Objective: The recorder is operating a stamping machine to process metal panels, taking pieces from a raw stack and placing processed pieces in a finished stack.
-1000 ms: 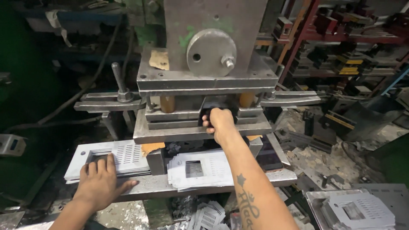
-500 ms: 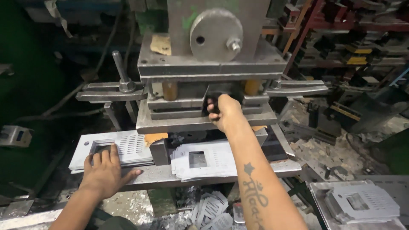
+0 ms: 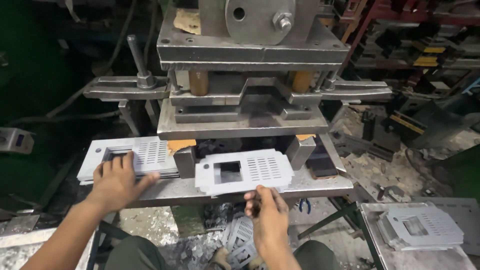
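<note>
I see my left hand [image 3: 117, 181] at the lower left of the frame, forearm running up from the bottom left corner. It lies palm down on a stack of blank plates [image 3: 131, 156], fingers [image 3: 114, 165] spread flat across the stack's near edge and thumb angled right along its front. The fingers are released, pressing rather than gripping.

My right hand [image 3: 267, 215] sits at lower centre, forearm rising from the bottom edge. The wrist is roughly straight, the back of the hand faces the camera, and the fingertips [image 3: 256, 194] meet the near edge of the punched plate [image 3: 243, 171]. The fingers are pinched on that edge; I cannot tell how firmly.

The punched plate is pale grey, with a square cut-out left of centre and a field of slots to the right. It rests on top of like plates on the steel surface [image 3: 320, 182], just in front of the press die [image 3: 242, 117], at the centre of the frame.

The press [image 3: 252, 42] fills the upper centre, with a round disc and bolt at the top. A threaded clamp stud [image 3: 137, 57] stands upright at upper left.

A second pile of finished plates [image 3: 419, 227] lies on a tray at lower right, well apart from both hands. Scrap pieces [image 3: 237, 240] lie on the floor below the surface, between my knees.
</note>
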